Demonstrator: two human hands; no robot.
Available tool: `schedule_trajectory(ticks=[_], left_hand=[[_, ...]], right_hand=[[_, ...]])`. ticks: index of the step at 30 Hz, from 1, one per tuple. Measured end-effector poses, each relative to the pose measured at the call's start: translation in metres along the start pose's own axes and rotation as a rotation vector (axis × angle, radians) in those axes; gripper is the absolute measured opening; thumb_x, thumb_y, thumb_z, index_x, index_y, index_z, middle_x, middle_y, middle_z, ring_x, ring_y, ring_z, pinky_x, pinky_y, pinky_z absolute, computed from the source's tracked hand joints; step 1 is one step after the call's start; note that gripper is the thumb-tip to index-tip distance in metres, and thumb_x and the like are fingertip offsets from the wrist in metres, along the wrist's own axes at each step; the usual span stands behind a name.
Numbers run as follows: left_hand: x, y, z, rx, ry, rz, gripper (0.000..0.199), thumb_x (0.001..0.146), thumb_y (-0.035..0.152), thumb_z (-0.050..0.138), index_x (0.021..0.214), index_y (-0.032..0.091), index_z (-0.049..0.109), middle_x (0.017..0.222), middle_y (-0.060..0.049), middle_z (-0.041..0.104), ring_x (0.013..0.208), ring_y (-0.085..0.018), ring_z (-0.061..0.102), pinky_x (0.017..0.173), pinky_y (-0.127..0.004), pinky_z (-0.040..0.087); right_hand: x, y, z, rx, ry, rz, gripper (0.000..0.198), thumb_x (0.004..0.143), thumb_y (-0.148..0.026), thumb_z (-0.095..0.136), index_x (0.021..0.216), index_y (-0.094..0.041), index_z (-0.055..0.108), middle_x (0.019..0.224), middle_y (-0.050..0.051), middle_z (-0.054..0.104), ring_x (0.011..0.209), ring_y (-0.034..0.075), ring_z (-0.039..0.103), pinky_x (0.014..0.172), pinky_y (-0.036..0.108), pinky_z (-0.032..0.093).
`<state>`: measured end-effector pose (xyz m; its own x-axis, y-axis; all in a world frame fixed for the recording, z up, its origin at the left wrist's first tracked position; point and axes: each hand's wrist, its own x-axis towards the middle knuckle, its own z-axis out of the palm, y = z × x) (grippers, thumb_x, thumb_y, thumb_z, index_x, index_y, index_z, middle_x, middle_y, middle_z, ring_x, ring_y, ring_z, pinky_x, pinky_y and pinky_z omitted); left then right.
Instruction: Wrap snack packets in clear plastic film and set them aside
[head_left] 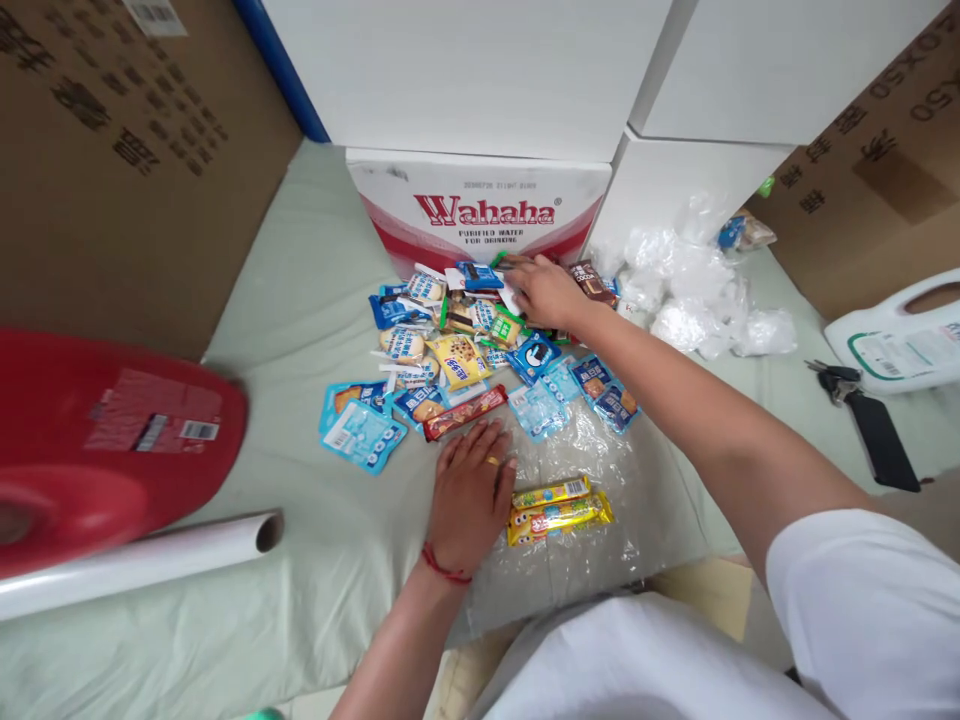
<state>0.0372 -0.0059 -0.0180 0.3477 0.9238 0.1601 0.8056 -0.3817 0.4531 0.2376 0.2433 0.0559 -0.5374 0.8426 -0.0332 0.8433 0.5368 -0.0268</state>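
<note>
My left hand (472, 490) lies flat with its fingers stretched out, at the edge of a clear plastic bag (600, 450). Just beyond its fingertips is a red snack bar (466, 413). To its right, two yellow snack sticks (561, 517) rest side by side on the bag. At the back of the snack pile, my right hand (549, 292) reaches over the packets, fingers extended and partly hidden among them. Near those fingers are a blue packet (480, 275) and a brown packet (592, 281). A yellow cookie packet (459, 361) and blue pouches (365, 436) lie towards the front.
A Wahaha carton (487, 210) stands behind the pile. Crumpled clear bags (694, 285) lie right of it. A white jug (900, 330) and keys with a black case (877, 430) are far right. At left are a red container (150, 430) and a white tube (150, 562).
</note>
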Motion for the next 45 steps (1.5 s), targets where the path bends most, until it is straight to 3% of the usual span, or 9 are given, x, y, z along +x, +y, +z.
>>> schedule_trajectory(ticks=[5, 14, 19, 26, 30, 34, 37, 41, 45], left_hand=[[0.0, 0.001, 0.0, -0.013, 0.016, 0.004, 0.038, 0.105, 0.029, 0.043, 0.131, 0.02, 0.068, 0.147, -0.008, 0.064, 0.14, -0.029, 0.055, 0.116, -0.054, 0.041], [-0.001, -0.001, 0.002, -0.033, 0.032, 0.018, 0.035, 0.104, 0.026, 0.046, 0.131, 0.02, 0.067, 0.147, -0.008, 0.064, 0.139, -0.028, 0.056, 0.114, -0.055, 0.043], [-0.002, 0.0, 0.0, -0.044, 0.022, 0.013, 0.035, 0.103, 0.026, 0.047, 0.131, 0.02, 0.067, 0.146, -0.008, 0.064, 0.138, -0.028, 0.056, 0.115, -0.055, 0.043], [-0.002, 0.002, -0.001, -0.093, 0.025, -0.002, 0.034, 0.103, 0.025, 0.049, 0.13, 0.02, 0.068, 0.146, -0.009, 0.064, 0.139, -0.028, 0.056, 0.117, -0.056, 0.042], [-0.002, 0.002, -0.001, -0.118, 0.029, -0.015, 0.034, 0.102, 0.026, 0.05, 0.13, 0.021, 0.068, 0.147, -0.009, 0.064, 0.139, -0.027, 0.055, 0.118, -0.056, 0.041], [-0.001, 0.002, 0.0, -0.099, 0.02, -0.019, 0.034, 0.103, 0.026, 0.05, 0.13, 0.02, 0.068, 0.147, -0.009, 0.064, 0.14, -0.028, 0.055, 0.117, -0.056, 0.041], [0.0, 0.001, 0.0, -0.08, 0.009, -0.008, 0.033, 0.103, 0.026, 0.048, 0.129, 0.02, 0.069, 0.146, -0.009, 0.065, 0.139, -0.029, 0.056, 0.116, -0.056, 0.042], [0.0, -0.002, 0.002, -0.06, 0.01, 0.013, 0.035, 0.104, 0.03, 0.045, 0.128, 0.02, 0.069, 0.146, -0.009, 0.064, 0.139, -0.03, 0.055, 0.116, -0.056, 0.041], [0.002, -0.004, 0.003, -0.062, 0.018, 0.01, 0.037, 0.104, 0.033, 0.045, 0.128, 0.02, 0.07, 0.144, -0.01, 0.065, 0.138, -0.031, 0.056, 0.116, -0.056, 0.041]], right_hand=[[-0.023, 0.0, 0.006, -0.044, -0.04, -0.075, 0.036, 0.102, -0.027, 0.043, 0.105, -0.012, 0.075, 0.109, 0.015, 0.073, 0.101, 0.029, 0.055, 0.098, 0.041, 0.034], [0.009, -0.022, 0.021, -0.124, 0.033, 0.186, 0.038, 0.102, -0.021, 0.043, 0.125, -0.011, 0.071, 0.129, 0.022, 0.064, 0.116, 0.034, 0.051, 0.092, 0.043, 0.043], [0.022, -0.031, 0.025, -0.112, 0.071, 0.247, 0.041, 0.101, -0.016, 0.038, 0.119, -0.007, 0.074, 0.129, 0.026, 0.061, 0.12, 0.035, 0.048, 0.092, 0.044, 0.044], [0.011, -0.023, 0.008, -0.018, 0.113, 0.044, 0.027, 0.093, -0.021, 0.054, 0.1, -0.007, 0.077, 0.111, 0.024, 0.067, 0.117, 0.036, 0.049, 0.095, 0.046, 0.042], [-0.021, -0.004, -0.024, 0.457, 0.39, -0.036, 0.02, 0.091, -0.031, 0.062, 0.095, -0.016, 0.074, 0.103, 0.012, 0.07, 0.102, 0.028, 0.058, 0.097, 0.043, 0.045], [-0.083, 0.012, -0.06, 1.235, 0.57, 0.195, 0.017, 0.085, -0.039, 0.07, 0.092, -0.024, 0.067, 0.081, -0.001, 0.065, 0.061, 0.013, 0.049, 0.06, 0.027, 0.044], [-0.139, 0.014, -0.062, 1.591, 0.482, 0.411, 0.024, 0.075, -0.039, 0.082, 0.083, -0.023, 0.067, 0.067, -0.004, 0.059, 0.048, 0.008, 0.038, 0.046, 0.022, 0.032], [-0.199, -0.001, -0.024, 1.685, 0.274, 0.664, 0.038, 0.066, -0.045, 0.093, 0.091, -0.021, 0.078, 0.08, 0.002, 0.073, 0.065, 0.015, 0.063, 0.06, 0.026, 0.049], [-0.231, -0.024, 0.014, 1.684, 0.094, 0.711, 0.047, 0.064, -0.054, 0.094, 0.095, -0.021, 0.082, 0.089, 0.003, 0.078, 0.076, 0.018, 0.068, 0.073, 0.03, 0.053]])
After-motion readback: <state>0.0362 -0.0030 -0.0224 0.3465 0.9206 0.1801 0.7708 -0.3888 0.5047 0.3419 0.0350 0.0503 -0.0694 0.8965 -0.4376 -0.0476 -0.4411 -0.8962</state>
